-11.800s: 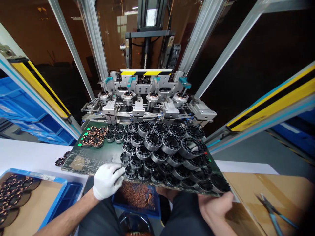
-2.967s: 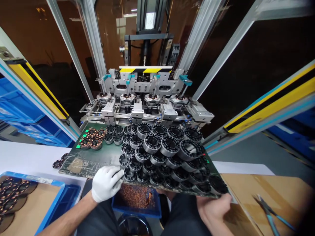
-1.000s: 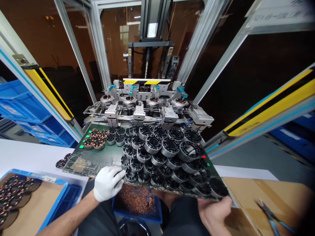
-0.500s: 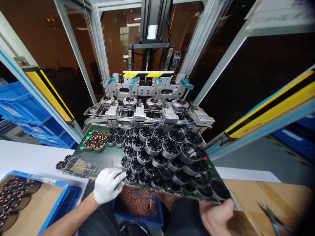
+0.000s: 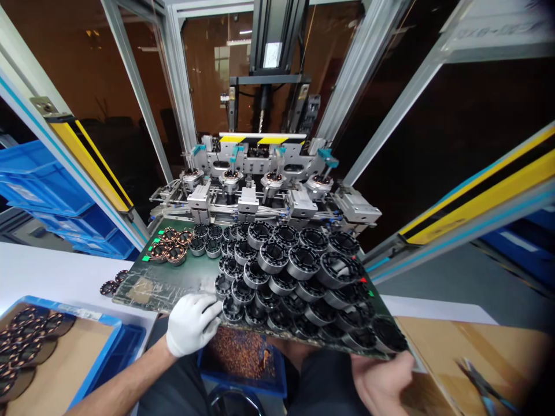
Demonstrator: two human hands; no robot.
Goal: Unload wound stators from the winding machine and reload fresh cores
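Note:
My left hand [image 5: 192,323], in a white glove, rests curled on the near edge of a dark green work mat [image 5: 173,282], its fingers touching the nearest of several stacked black-and-silver ring-shaped motor parts [image 5: 286,271]. My bare right hand [image 5: 381,381] lies at the mat's near right corner over a cardboard sheet [image 5: 468,346], fingers bent; whether they hold anything is hidden. Copper-wound stators [image 5: 169,245] sit at the mat's far left. Behind them a machine fixture [image 5: 260,185] carries several stations with wound parts.
A blue tray [image 5: 52,352] with wound discs on cardboard stands at the lower left. A blue bin of copper wire scraps [image 5: 243,352] sits below the mat. Pliers [image 5: 481,375] lie on the cardboard. Aluminium frame posts with yellow-black strips flank the machine; blue crates [image 5: 34,190] are stacked left.
The view has tilted and shifted slightly. Both hands stay in the same places on the mat's near edge, and the parts have not moved.

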